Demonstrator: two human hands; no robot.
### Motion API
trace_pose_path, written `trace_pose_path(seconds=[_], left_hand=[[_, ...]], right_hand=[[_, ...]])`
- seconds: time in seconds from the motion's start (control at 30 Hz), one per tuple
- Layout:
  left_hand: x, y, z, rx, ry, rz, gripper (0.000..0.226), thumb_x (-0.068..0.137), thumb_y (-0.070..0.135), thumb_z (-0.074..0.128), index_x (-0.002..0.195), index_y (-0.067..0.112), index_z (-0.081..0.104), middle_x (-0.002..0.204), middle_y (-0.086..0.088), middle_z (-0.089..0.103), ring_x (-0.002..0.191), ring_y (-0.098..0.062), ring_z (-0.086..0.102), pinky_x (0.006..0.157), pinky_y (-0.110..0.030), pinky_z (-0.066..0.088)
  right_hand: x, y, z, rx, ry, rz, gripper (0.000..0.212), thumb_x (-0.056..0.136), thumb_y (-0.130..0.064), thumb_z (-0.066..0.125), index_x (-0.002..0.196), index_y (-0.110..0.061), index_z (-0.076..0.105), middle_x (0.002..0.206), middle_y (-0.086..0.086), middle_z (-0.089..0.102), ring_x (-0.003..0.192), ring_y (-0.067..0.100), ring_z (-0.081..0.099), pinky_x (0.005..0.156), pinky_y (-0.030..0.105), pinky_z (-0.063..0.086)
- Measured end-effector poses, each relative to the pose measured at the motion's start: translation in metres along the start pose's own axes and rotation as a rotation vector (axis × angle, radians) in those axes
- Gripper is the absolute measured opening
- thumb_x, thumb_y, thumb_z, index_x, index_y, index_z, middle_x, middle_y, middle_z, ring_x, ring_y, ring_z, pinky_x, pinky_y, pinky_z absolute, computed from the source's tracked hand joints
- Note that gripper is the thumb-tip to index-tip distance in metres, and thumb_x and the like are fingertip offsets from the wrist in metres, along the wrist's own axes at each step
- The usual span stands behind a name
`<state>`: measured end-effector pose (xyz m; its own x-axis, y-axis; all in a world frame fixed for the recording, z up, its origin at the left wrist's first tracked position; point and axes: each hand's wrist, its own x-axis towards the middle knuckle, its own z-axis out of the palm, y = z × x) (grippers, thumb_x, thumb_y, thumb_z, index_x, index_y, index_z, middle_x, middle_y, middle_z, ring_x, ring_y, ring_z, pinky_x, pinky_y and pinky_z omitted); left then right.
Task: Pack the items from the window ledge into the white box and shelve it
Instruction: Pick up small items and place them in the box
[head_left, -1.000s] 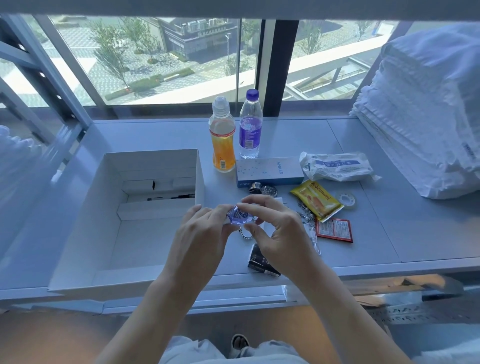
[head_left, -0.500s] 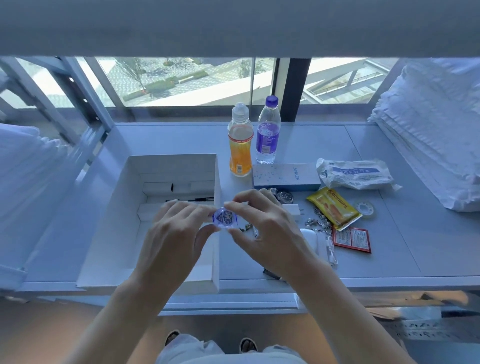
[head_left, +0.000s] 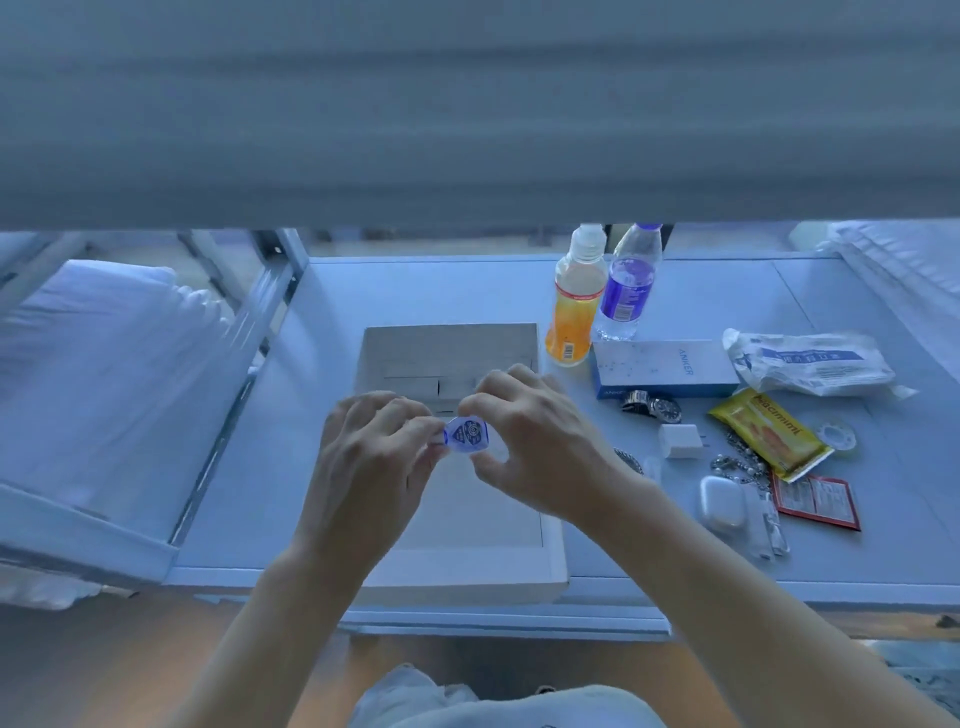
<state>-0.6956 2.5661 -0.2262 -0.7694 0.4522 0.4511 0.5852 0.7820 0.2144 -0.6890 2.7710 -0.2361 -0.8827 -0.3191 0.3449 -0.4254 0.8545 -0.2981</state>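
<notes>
Far left, folded white bedding (head_left: 93, 364) lies beside a metal frame. On the window ledge (head_left: 426, 291) sits the open white box (head_left: 550, 561), and both hands meet right above it. The left hand (head_left: 363, 467) and right hand (head_left: 540, 441) each pinch a small blue-printed capsule (head_left: 467, 436) between fingertips, holding it over the box interior. Just past the box, an orange drink bottle (head_left: 574, 312) and a water bottle (head_left: 626, 291) stand upright, side by side. Next, a blue carton (head_left: 665, 366), with a wristwatch (head_left: 652, 405) at its near edge. Then a white charger plug (head_left: 680, 440), a white earbuds case (head_left: 722, 501), a metal chain (head_left: 737, 462), a yellow sachet (head_left: 774, 431), a red packet (head_left: 815, 501), and a white pouch (head_left: 810, 361) lying flat at the right.
</notes>
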Motion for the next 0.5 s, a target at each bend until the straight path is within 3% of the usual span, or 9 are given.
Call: trace_pose_path(seconds=[0.1,0.27,0.5], left_hand=[[0.007,-0.032,0.001,0.014,-0.025,-0.007,0.01,0.088,0.024,0.08,0.095,0.017,0.077,0.101,0.005,0.071,0.103,-0.027,0.062,0.092,-0.048,0.046],[0.013,-0.067,0.008,0.022,-0.083,-0.094,0.017,0.083,0.02,0.081,0.099,0.019,0.076,0.121,-0.004,0.066,0.115,-0.032,0.056,0.097,-0.052,0.046],[-0.01,-0.068,0.025,-0.076,-0.068,-0.197,0.027,0.089,0.015,0.073,0.115,0.014,0.072,0.133,-0.011,0.059,0.127,-0.035,0.05,0.104,-0.054,0.045]], right_hand=[[0.026,-0.005,0.005,-0.03,-0.069,0.019,0.028,0.084,-0.029,0.07,0.111,-0.022,0.072,0.103,-0.004,0.062,0.1,0.021,0.055,0.086,0.038,0.043],[0.068,-0.001,0.025,-0.099,-0.191,0.082,0.029,0.085,-0.028,0.066,0.113,-0.023,0.071,0.106,-0.003,0.06,0.102,0.023,0.054,0.084,0.037,0.041],[0.109,-0.003,0.074,-0.31,-0.31,-0.014,0.023,0.089,-0.022,0.064,0.111,-0.017,0.065,0.112,0.004,0.057,0.106,0.027,0.056,0.078,0.038,0.03]])
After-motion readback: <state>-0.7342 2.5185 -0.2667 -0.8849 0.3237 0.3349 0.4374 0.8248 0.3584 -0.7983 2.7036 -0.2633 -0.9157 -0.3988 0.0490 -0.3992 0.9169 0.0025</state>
